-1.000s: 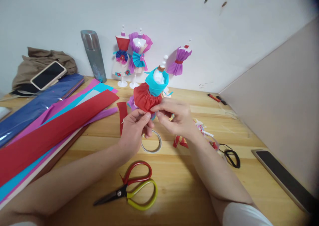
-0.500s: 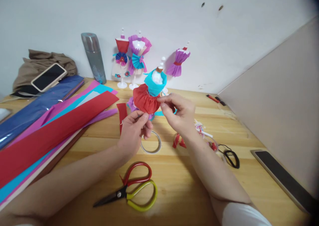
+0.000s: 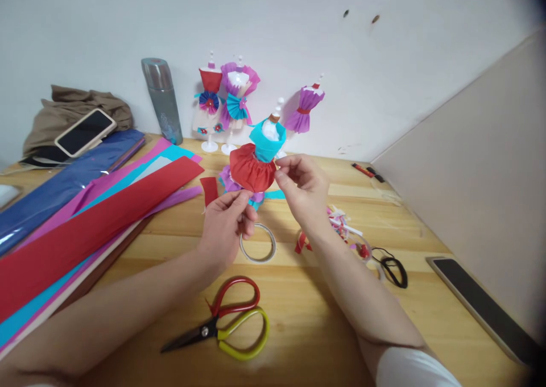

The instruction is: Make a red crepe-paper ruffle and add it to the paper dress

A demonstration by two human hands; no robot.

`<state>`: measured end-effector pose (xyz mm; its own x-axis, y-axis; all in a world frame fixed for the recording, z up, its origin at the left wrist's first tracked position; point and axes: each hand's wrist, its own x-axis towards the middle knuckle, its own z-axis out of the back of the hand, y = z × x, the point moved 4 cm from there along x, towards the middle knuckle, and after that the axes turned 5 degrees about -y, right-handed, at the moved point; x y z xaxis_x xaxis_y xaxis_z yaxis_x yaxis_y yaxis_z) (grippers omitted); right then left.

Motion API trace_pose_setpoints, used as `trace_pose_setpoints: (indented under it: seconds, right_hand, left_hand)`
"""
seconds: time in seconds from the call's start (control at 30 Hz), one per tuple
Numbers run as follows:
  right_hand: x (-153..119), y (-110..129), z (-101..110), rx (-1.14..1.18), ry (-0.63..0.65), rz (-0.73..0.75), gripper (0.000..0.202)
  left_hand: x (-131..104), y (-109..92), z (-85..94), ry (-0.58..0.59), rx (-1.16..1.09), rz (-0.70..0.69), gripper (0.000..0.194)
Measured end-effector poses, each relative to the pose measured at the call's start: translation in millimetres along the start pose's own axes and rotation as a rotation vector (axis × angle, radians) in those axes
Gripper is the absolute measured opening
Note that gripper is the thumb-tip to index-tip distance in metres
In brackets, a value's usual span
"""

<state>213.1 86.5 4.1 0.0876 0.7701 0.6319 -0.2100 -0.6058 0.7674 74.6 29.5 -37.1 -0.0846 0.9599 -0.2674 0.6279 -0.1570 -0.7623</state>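
Observation:
A small white mannequin [image 3: 270, 128] stands in front of me, wearing a turquoise paper bodice [image 3: 267, 146] and a gathered red crepe-paper skirt [image 3: 249, 168]. Layers of purple and blue paper ruffle [image 3: 227, 178] show beneath the red. My left hand [image 3: 228, 213] pinches at the skirt's lower hem, thumb against forefinger. At the skirt's right side, near the waist, my right hand [image 3: 305, 188] pinches the red edge between thumb and forefinger. Below the hands a roll of tape [image 3: 275, 245] lies on the table, and open scissors [image 3: 205, 331] with red and yellow handles lie nearer me.
Long crepe-paper strips [image 3: 98, 222] cover the left side of the table. Several dressed mannequins [image 3: 238, 105] and a grey flask [image 3: 162, 100] stand by the wall. Paper scraps [image 3: 339, 219], a black cord loop [image 3: 396, 270] and a phone [image 3: 478, 304] lie to the right.
The red skirt looks more spread around the waist, its right side a little further right. My right hand has moved slightly up and left; my left hand stays near the hem.

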Motion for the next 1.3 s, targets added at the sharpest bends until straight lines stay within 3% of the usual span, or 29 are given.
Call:
trace_pose_setpoints:
  seconds: [0.33,0.7,0.83,0.97,1.07,1.17,1.3]
  right_hand:
    - [-3.1,5.0,-1.4,-0.049,0.048,0.045,0.006]
    - [-18.0,32.0,-10.8,-0.298,0.246,0.428,0.013]
    - [-16.1,31.5,-9.3,-0.271,0.235,0.360,0.014]
    - [-6.4,21.5,0.9,-0.169,0.060,0.173,0.002]
    - [4.5,10.7,5.7,-0.092,-0.038,0.097,0.033]
    - [14.7,5.8,-0.1,-0.095,-0.006,0.115,0.062]
    - [22.7,8.6,-12.2,-0.155,0.017,0.130,0.082]
  left_hand:
    - [-1.3,-8.0,-8.9,-0.034,-0.069,0.092,0.028]
    - [3.6,-0.6,-4.8,0.029,-0.062,0.027,0.039]
    - [2.0,-0.5,-4.8,0.042,-0.028,0.015,0.041]
    - [0.8,-1.7,-5.4,0.038,-0.004,0.011,0.040]
    - [1.0,-1.3,-6.7,0.037,0.005,0.014,0.039]
    - [0.8,0.1,-9.1,0.049,0.018,0.015,0.039]
    - [-1.7,1.3,-12.1,0.076,0.048,0.024,0.035]
